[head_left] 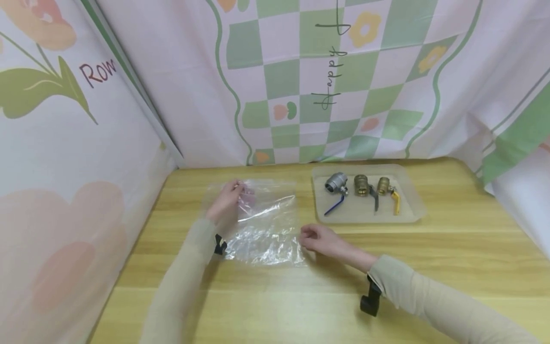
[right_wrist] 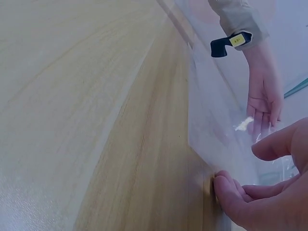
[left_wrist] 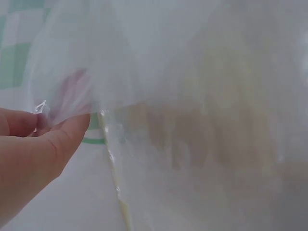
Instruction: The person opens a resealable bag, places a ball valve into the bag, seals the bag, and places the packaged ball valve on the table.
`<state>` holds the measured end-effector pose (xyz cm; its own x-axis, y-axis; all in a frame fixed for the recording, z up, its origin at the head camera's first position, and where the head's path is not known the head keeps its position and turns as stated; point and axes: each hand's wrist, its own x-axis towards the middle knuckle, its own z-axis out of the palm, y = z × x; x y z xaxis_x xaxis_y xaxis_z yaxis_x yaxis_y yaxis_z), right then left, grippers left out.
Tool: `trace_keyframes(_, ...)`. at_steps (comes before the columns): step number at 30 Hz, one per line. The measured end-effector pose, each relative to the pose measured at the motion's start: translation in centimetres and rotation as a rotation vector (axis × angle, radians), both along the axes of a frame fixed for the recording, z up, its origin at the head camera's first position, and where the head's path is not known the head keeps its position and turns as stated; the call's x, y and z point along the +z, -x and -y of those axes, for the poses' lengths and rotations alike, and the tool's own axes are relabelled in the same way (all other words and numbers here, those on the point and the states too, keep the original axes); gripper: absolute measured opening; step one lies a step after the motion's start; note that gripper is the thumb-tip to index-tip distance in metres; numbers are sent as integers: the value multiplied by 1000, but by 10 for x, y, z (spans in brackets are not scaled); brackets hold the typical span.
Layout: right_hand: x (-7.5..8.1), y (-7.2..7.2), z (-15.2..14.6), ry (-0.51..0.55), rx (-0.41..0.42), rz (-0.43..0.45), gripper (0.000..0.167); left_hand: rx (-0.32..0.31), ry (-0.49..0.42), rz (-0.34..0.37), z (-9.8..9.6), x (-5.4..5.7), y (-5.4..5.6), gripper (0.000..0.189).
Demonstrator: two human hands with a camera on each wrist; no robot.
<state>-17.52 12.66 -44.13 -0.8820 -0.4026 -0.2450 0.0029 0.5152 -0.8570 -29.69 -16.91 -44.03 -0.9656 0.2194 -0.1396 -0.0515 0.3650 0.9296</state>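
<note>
A clear plastic bag (head_left: 268, 224) spreads in front of me over the wooden table. My left hand (head_left: 227, 200) pinches its upper left part between thumb and fingers. In the left wrist view, the left hand (left_wrist: 45, 139) grips a crumpled bit of the film (left_wrist: 192, 159), which fills most of that view. At the bag's lower right edge is my right hand (head_left: 322, 240), its fingers loosely bent. The right wrist view shows the right hand (right_wrist: 274, 187) with thumb and fingertips apart, close beside the bag's film (right_wrist: 216, 130).
A translucent tray (head_left: 365, 217) at the back right holds a silver ball valve with a blue handle (head_left: 336, 184), a brass valve with a grey handle (head_left: 362, 186) and a smaller one with a yellow handle (head_left: 384, 186). Patterned curtains (head_left: 193, 95) stand behind and beside the table (head_left: 275, 310).
</note>
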Motion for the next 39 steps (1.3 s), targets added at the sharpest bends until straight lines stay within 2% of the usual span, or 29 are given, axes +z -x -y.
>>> trace_keyframes(6,0,0,1,4,-8,-4,58,-7,-93,11,-4,10,-15,30)
trace_keyframes(17,-4,0,2,2,-33,-9,57,-70,-376,61,3,27,-41,24)
trace_keyframes(23,-5,-1,2,-1,-73,-7,54,-141,-395,28,8,40,-60,25)
trace_keyframes(28,-6,-1,1,-20,-66,-50,53,-201,-444,19,9,49,-75,22)
trace_keyframes(33,-4,-2,-4,3,-40,-64,45,-224,-477,8,6,58,-87,21)
trace_keyframes(39,-1,-5,-12,95,12,8,31,-223,-416,-40,0,59,-96,24)
